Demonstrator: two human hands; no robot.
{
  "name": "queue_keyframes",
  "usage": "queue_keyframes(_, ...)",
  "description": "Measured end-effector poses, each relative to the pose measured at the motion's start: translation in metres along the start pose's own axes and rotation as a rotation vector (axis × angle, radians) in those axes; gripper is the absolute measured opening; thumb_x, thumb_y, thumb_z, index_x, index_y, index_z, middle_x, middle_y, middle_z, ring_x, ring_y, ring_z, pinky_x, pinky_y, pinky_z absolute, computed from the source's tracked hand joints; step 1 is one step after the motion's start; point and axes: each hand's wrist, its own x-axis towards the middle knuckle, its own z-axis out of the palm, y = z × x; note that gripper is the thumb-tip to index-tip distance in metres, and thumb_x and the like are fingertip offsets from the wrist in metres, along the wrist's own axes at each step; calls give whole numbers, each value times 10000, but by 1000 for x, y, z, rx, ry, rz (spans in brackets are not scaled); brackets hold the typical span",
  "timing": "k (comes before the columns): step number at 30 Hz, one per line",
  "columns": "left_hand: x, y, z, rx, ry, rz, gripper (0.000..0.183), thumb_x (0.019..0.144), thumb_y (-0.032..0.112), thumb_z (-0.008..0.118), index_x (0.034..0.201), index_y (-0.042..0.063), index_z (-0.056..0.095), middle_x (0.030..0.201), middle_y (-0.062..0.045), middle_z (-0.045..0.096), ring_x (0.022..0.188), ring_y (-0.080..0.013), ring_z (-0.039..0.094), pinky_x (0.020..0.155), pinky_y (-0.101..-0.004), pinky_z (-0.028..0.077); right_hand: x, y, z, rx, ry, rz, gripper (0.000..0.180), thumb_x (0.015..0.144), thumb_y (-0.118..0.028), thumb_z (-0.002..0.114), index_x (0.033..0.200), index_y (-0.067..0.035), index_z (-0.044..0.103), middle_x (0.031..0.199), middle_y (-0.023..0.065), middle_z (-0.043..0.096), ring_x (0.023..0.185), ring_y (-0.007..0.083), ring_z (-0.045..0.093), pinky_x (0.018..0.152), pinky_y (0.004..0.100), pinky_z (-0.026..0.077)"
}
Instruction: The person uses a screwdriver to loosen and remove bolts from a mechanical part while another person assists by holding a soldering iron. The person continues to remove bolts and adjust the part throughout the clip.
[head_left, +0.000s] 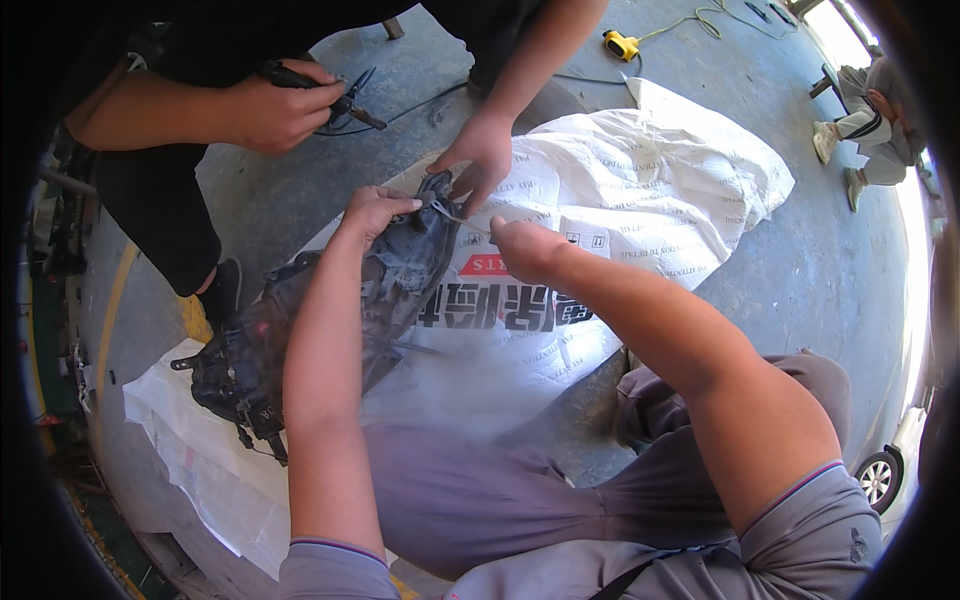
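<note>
A dark car headlight assembly lies slantwise on a printed white plastic sack. At its upper end my left hand pinches a part of the black housing between thumb and fingers. From the other side my right hand grips a thin metal tool, whose far end meets the housing near my left thumb. The tool's exact kind is hard to tell. Beside that spot a co-worker's hand touches the same end of the assembly. My left forearm hides part of the headlight.
The co-worker's other hand holds a black corded tool with a metal tip. A yellow power socket with its cable rests on the blue floor. Another person sits at the far right, above a parked car's wheel.
</note>
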Motion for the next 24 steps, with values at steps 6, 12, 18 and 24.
queue_keyframes(6, -1, 0, 0, 7, -11, 12, 228, 772, 138, 864, 914, -10, 765, 850, -68, 733, 747, -158, 675, 712, -295, 538, 2, 1, 3, -5, 1, -1, 268, 1004, -36, 418, 1243, 47, 507, 1182, 280, 665, 1173, 425, 637, 955, 471, 524)
queue_keyframes(12, 1, -1, -2, 19, -9, 4, 236, 780, 142, 856, 933, -8, 756, 884, -77, 737, 773, -170, 683, 735, -303, 548, 4, 4, 7, 6, 21, -2, 269, 1006, -39, 422, 1245, 46, 511, 1183, 273, 667, 1164, 423, 642, 941, 472, 532)
queue_keyframes(18, 2, -2, -1, 1, -8, 20, 221, 767, 141, 868, 892, -3, 756, 859, -70, 732, 760, -159, 666, 715, -300, 524, 6, 9, 10, 1, 42, -25, 241, 996, -31, 454, 1217, 41, 515, 1169, 257, 674, 1135, 420, 656, 913, 474, 544)
queue_keyframes(24, 2, -4, -4, 17, -1, 11, 214, 775, 145, 863, 898, 4, 759, 855, -57, 728, 768, -154, 661, 729, -299, 521, 2, 1, 3, -5, 8, -19, 283, 1004, -32, 415, 1258, 54, 506, 1185, 286, 664, 1176, 430, 636, 949, 467, 531)
